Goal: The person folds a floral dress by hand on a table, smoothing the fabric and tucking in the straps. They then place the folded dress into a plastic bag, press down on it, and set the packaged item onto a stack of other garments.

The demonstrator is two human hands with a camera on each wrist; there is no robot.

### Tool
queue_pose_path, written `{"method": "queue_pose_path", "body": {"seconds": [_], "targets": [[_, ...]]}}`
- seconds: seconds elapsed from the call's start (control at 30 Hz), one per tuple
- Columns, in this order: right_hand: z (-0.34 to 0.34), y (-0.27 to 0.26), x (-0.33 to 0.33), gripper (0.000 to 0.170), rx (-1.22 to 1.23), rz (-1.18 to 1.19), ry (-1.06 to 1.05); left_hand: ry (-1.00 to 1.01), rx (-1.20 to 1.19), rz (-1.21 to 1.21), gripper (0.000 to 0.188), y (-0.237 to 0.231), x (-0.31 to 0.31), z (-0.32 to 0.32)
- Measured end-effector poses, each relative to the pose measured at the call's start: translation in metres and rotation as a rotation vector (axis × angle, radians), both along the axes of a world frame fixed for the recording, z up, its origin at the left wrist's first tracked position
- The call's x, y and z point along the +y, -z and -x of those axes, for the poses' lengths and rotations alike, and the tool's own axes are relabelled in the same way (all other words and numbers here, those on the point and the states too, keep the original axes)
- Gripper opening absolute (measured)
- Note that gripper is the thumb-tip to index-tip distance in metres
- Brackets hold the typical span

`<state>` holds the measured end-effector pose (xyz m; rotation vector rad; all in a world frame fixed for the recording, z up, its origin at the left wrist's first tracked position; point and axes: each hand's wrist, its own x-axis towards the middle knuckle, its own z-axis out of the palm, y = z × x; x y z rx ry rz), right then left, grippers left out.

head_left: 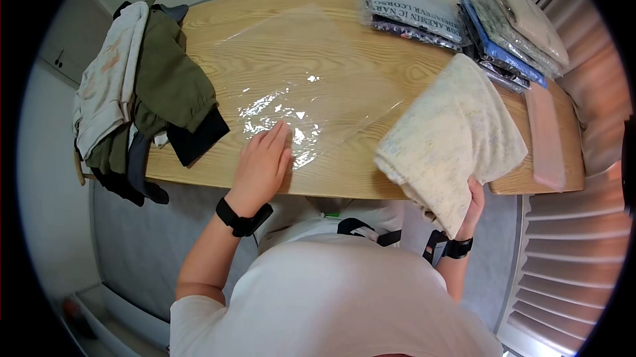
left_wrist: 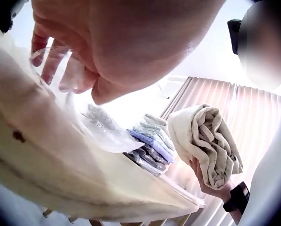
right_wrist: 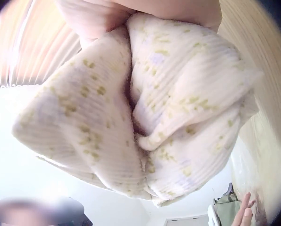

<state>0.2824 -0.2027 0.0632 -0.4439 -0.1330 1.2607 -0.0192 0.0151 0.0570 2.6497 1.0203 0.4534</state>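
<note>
A folded cream garment with a small floral print [head_left: 454, 135] hangs over the table's right front edge, gripped at its lower right corner by my right hand [head_left: 474, 208]. Close up in the right wrist view, the ribbed floral cloth [right_wrist: 178, 94] drops in two lobes below that hand. My left hand [head_left: 262, 161], fingers nearly straight, touches the near left part of a clear plastic bag [head_left: 318, 85] lying flat on the table. The left wrist view shows the bag's film [left_wrist: 110, 129] bunched up by the left fingertips [left_wrist: 48, 73].
Clothes, among them an olive garment [head_left: 172, 72] and a pale sweatshirt [head_left: 109, 72], are heaped at the left end of the wooden table [head_left: 371, 171]. Bagged folded clothes [head_left: 417, 12] stand in stacks at the back right. A pinkish plastic strip [head_left: 546, 138] lies near the curtain [head_left: 556, 251].
</note>
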Motion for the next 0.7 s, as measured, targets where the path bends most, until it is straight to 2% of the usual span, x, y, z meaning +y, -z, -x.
{"method": "queue_pose_path", "body": {"seconds": [0.03, 0.1, 0.13, 0.2, 0.33, 0.47, 0.63, 0.7], "targets": [[0.006, -0.002, 0.004, 0.055, -0.037, 0.07, 0.033, -0.007, 0.004, -0.002, 0.047, -0.002, 0.003, -0.002], [0.016, -0.003, 0.012, 0.055, -0.073, 0.139, 0.061, 0.001, -0.205, -0.017, 0.054, -0.005, 0.006, -0.006], [0.019, -0.002, 0.017, 0.055, -0.137, 0.182, 0.01, -0.004, -0.249, -0.031, 0.062, -0.008, 0.004, -0.011], [0.025, -0.003, 0.028, 0.056, -0.205, 0.22, -0.041, -0.019, -0.28, -0.059, 0.065, -0.005, 0.005, -0.02], [0.032, -0.007, 0.05, 0.059, -0.09, 0.301, -0.318, -0.016, -0.347, -0.065, 0.07, -0.002, 0.007, -0.031], [0.035, -0.001, 0.06, 0.058, -0.027, 0.318, -0.404, 0.004, -0.33, -0.16, 0.069, -0.003, 0.009, -0.031], [0.042, 0.003, 0.069, 0.059, 0.066, 0.313, -0.535, 0.034, -0.329, -0.051, 0.068, -0.002, 0.011, -0.028], [0.045, -0.001, 0.07, 0.059, -0.004, 0.286, -0.537, 0.017, -0.361, -0.027, 0.068, -0.005, 0.01, -0.025]]}}
